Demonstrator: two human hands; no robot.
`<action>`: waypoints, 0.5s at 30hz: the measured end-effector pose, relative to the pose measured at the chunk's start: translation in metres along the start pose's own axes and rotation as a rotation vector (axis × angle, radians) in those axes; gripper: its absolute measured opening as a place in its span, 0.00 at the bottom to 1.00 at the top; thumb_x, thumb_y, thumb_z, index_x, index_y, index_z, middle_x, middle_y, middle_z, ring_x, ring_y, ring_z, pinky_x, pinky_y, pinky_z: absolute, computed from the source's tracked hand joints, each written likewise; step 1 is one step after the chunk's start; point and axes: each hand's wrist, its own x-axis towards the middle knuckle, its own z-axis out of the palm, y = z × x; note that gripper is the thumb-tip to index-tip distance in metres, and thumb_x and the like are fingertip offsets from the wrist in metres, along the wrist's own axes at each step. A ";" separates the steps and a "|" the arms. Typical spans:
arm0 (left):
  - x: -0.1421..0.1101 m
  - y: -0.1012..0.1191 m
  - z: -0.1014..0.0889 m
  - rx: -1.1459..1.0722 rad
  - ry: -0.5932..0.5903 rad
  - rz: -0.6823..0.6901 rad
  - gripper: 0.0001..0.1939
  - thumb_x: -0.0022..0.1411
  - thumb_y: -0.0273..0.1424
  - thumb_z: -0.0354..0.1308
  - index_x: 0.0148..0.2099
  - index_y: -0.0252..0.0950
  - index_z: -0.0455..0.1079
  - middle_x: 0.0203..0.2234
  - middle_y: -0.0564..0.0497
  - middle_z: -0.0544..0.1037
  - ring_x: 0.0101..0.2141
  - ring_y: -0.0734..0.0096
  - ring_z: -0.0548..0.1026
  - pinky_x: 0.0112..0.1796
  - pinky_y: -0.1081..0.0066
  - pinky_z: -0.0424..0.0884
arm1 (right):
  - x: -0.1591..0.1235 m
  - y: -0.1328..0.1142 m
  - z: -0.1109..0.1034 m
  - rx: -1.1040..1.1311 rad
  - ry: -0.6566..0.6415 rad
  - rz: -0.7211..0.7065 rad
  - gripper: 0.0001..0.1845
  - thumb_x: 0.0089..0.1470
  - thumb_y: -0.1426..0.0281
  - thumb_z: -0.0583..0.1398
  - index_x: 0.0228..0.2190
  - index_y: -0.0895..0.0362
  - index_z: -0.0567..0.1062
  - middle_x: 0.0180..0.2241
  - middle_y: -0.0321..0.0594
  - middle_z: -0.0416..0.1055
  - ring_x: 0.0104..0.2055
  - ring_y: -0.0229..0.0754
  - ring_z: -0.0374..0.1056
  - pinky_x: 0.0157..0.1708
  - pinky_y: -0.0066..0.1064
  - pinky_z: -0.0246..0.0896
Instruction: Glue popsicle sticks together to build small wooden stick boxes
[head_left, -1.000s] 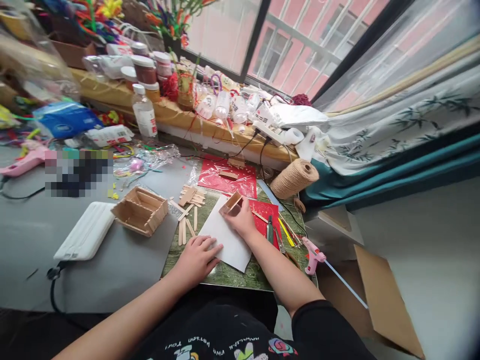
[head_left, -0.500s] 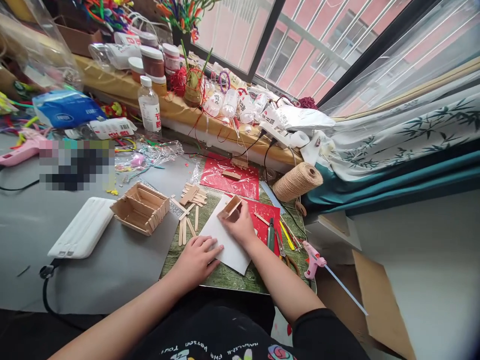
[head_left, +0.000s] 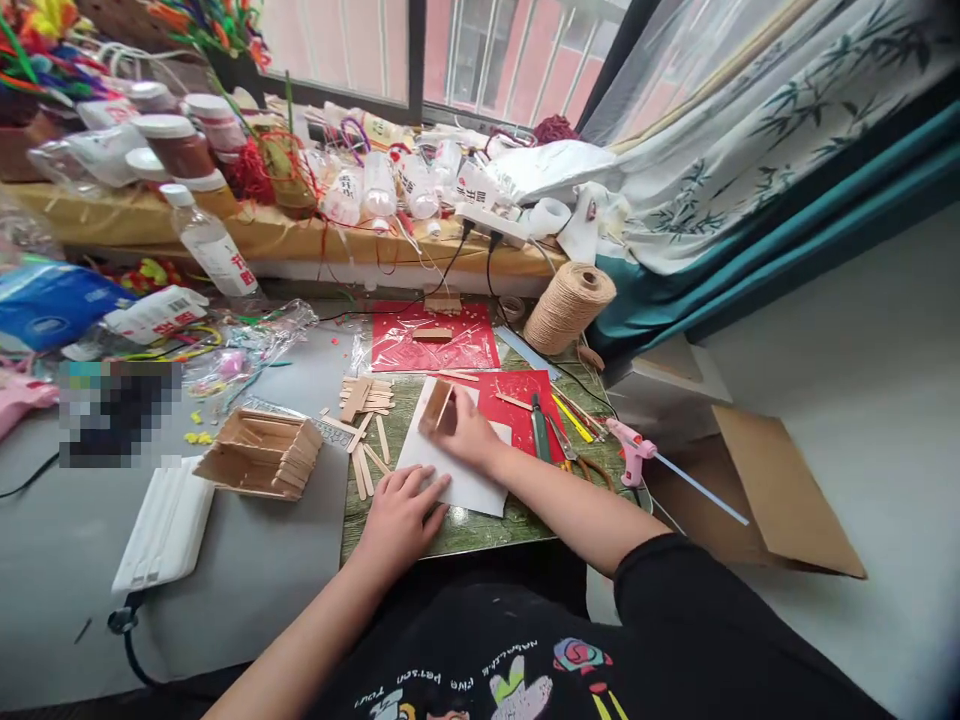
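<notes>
My right hand [head_left: 470, 435] grips a small brown box-like piece [head_left: 436, 407], its open side turned toward my palm, over a white sheet of paper [head_left: 480, 487]. Flat on the near left part of that paper, with fingers spread, lies my left hand [head_left: 403, 512]. Left of the paper are loose craft sticks [head_left: 381, 438] and a pile of more sticks [head_left: 375, 395]. Farther left stands a divided box made of craft sticks [head_left: 262, 452]. Under and right of the paper is a red sheet [head_left: 499, 385] with a dark green cutter [head_left: 539, 430] and scissors [head_left: 589, 468].
A twine spool [head_left: 570, 308] stands at the back right, and a pink glue gun [head_left: 631, 450] at the right edge. A white power bank [head_left: 166, 525] lies left. A water bottle [head_left: 215, 245] stands before the cluttered sill. An open cardboard box [head_left: 780, 490] is below right.
The whole view has swung to the right. The small brown piece has tilted more upright in my right hand. My left hand stays on the paper.
</notes>
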 end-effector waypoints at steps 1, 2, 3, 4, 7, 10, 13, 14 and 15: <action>0.001 0.000 0.000 0.004 -0.003 0.006 0.20 0.74 0.40 0.56 0.65 0.48 0.73 0.59 0.45 0.78 0.59 0.48 0.73 0.57 0.48 0.67 | 0.000 0.001 0.000 0.001 -0.023 -0.018 0.55 0.50 0.58 0.73 0.69 0.56 0.54 0.66 0.58 0.66 0.68 0.56 0.66 0.67 0.49 0.62; 0.001 0.000 0.000 0.008 -0.003 0.009 0.20 0.74 0.40 0.56 0.65 0.48 0.73 0.59 0.44 0.78 0.59 0.48 0.73 0.57 0.48 0.67 | -0.001 0.002 0.000 0.001 -0.025 -0.016 0.55 0.50 0.57 0.73 0.69 0.55 0.54 0.66 0.57 0.66 0.68 0.55 0.66 0.67 0.49 0.62; 0.001 0.000 0.000 0.013 -0.002 0.011 0.20 0.74 0.40 0.56 0.64 0.48 0.73 0.59 0.44 0.78 0.59 0.48 0.73 0.57 0.48 0.67 | -0.001 0.003 0.000 -0.001 -0.006 0.005 0.55 0.51 0.57 0.73 0.70 0.55 0.54 0.65 0.57 0.66 0.67 0.55 0.67 0.66 0.49 0.64; 0.002 0.000 0.000 0.016 -0.001 0.012 0.20 0.74 0.40 0.56 0.64 0.48 0.73 0.59 0.44 0.78 0.59 0.48 0.73 0.57 0.48 0.67 | -0.001 0.003 0.000 -0.003 0.022 0.028 0.54 0.51 0.57 0.73 0.70 0.55 0.54 0.64 0.57 0.67 0.66 0.55 0.68 0.65 0.49 0.65; 0.002 0.000 0.001 0.019 0.005 0.021 0.19 0.73 0.40 0.57 0.64 0.49 0.73 0.59 0.45 0.78 0.59 0.48 0.73 0.57 0.48 0.68 | -0.001 0.002 -0.001 0.007 -0.011 -0.007 0.53 0.51 0.56 0.73 0.69 0.55 0.56 0.63 0.56 0.69 0.65 0.55 0.69 0.65 0.48 0.66; 0.002 0.000 0.001 0.022 0.003 0.025 0.20 0.73 0.39 0.57 0.65 0.48 0.73 0.60 0.44 0.77 0.60 0.48 0.72 0.57 0.48 0.68 | 0.000 0.000 -0.003 -0.009 -0.010 0.011 0.52 0.50 0.57 0.74 0.68 0.55 0.57 0.63 0.56 0.69 0.65 0.56 0.69 0.64 0.49 0.66; 0.003 0.001 0.001 0.023 -0.004 0.028 0.21 0.73 0.39 0.57 0.65 0.48 0.72 0.60 0.44 0.77 0.60 0.47 0.72 0.57 0.48 0.68 | 0.000 -0.002 -0.004 -0.018 -0.014 0.024 0.53 0.51 0.56 0.73 0.68 0.55 0.56 0.63 0.56 0.68 0.66 0.56 0.68 0.65 0.49 0.66; 0.003 0.001 0.000 0.021 -0.005 0.029 0.21 0.73 0.39 0.57 0.65 0.48 0.72 0.60 0.44 0.77 0.60 0.47 0.72 0.57 0.48 0.68 | -0.001 -0.002 -0.004 -0.009 -0.053 -0.008 0.53 0.51 0.56 0.73 0.68 0.55 0.56 0.63 0.56 0.69 0.66 0.55 0.68 0.65 0.48 0.65; 0.003 0.001 0.000 0.019 -0.006 0.028 0.21 0.73 0.39 0.57 0.65 0.48 0.73 0.60 0.44 0.77 0.60 0.47 0.72 0.57 0.48 0.68 | -0.001 -0.003 -0.003 -0.003 -0.082 -0.031 0.52 0.51 0.55 0.73 0.68 0.55 0.57 0.63 0.55 0.69 0.66 0.54 0.68 0.65 0.47 0.65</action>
